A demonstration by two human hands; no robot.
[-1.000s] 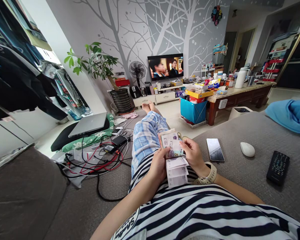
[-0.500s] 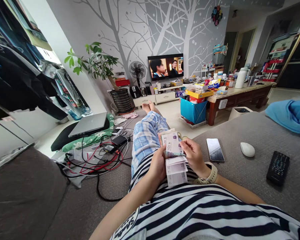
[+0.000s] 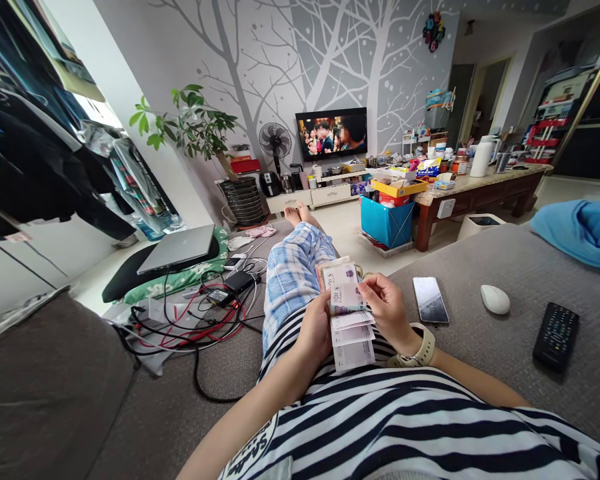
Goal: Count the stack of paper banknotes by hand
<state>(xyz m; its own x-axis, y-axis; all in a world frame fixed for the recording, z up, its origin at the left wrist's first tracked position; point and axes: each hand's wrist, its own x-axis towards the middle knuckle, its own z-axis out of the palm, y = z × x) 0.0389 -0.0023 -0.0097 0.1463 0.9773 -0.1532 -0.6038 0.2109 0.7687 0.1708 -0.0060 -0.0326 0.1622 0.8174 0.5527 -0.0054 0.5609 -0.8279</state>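
Note:
A bundle of banknotes (image 3: 344, 283) is held above my lap, some notes standing up and others hanging down over the striped shirt in overlapping layers. My left hand (image 3: 316, 328) is closed round the left edge of the bundle, its fingers mostly hidden behind the notes. With thumb and fingers, my right hand (image 3: 386, 308) pinches the right edge of the upper note. A pale watch (image 3: 420, 348) is on my right wrist. Reddish and greenish note edges peek out at the back of the bundle.
On the grey sofa to my right lie a phone (image 3: 431, 300), a white mouse (image 3: 495, 299) and a black remote (image 3: 556, 337). Tangled cables (image 3: 205, 313) and a laptop (image 3: 177, 249) are at my left. Beyond stand a blue storage box (image 3: 387, 223) and a cluttered table (image 3: 485, 180).
The hands and the banknotes have hardly moved; the right fingers shifted very slightly along the note's edge. The television picture has changed.

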